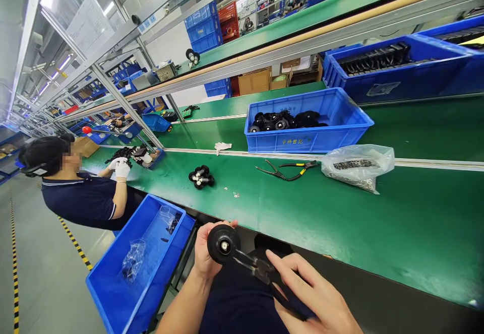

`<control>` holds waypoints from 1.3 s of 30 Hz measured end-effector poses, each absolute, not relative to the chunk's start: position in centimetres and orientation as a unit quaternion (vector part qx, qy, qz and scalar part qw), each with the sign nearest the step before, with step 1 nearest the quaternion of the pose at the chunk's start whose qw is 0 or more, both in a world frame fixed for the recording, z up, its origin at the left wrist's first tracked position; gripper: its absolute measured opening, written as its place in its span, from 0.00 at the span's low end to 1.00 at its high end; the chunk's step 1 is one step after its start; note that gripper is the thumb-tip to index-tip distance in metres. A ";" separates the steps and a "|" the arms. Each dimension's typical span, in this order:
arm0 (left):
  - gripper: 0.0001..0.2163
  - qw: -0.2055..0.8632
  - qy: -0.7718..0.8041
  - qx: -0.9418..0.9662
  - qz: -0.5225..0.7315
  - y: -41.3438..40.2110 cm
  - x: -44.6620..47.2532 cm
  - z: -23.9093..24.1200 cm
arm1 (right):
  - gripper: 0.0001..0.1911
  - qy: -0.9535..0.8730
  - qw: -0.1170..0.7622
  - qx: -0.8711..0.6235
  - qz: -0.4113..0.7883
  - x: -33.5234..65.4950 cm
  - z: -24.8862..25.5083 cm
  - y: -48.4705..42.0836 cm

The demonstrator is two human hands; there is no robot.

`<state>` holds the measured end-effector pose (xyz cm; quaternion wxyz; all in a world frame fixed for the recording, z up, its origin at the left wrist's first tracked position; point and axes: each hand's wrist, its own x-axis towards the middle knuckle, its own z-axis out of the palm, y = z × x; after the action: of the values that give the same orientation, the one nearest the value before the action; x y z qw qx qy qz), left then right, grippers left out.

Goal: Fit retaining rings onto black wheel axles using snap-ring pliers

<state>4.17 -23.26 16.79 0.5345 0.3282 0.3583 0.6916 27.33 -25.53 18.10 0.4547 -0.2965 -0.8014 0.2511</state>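
My left hand (204, 256) is closed around a black wheel (216, 242), its round face with a pale centre turned towards me. In my right hand (315, 291) is a pair of slim-nosed pliers (261, 269), whose tips reach the edge of the wheel. Both hands are in front of the bench edge, above my lap. A cluster of black wheels with pale hubs (201, 177) stands on the green bench (257, 203). Several small rings (236, 195) lie near it. Pliers with black and yellow handles (301, 171) rest farther back.
A blue bin of black wheels (302, 144) stands beyond the pliers, beside a clear bag of small metal parts (355, 170). Blue bins of black parts (393, 84) are at back right. A blue crate (113, 293) sits low left, near a co-worker in white gloves (86, 193).
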 end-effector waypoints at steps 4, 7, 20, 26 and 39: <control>0.17 0.519 0.361 0.339 0.697 -23.3 3.8 16.7 | 0.35 -0.816 0.455 -0.279 0.224 27.6 18.1 -25.5; 0.17 0.512 0.361 0.353 0.695 -23.5 3.6 16.8 | 0.36 -0.825 0.436 -0.287 0.217 27.5 18.1 -25.2; 0.17 0.484 0.369 0.375 0.699 -23.7 3.2 16.1 | 0.36 -0.832 0.421 -0.285 0.223 27.1 18.4 -24.6; 0.18 0.468 0.388 0.370 0.702 -23.9 3.0 15.9 | 0.36 -0.834 0.417 -0.288 0.221 27.0 18.8 -24.7; 0.16 0.486 0.402 0.328 0.703 -24.0 3.1 15.2 | 0.38 -0.833 0.392 -0.301 0.248 26.8 17.9 -25.0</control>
<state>3.13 -23.96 15.17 0.4863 0.3283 0.4025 0.7027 26.77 -24.96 17.87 0.3924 -0.3012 -0.8329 0.2483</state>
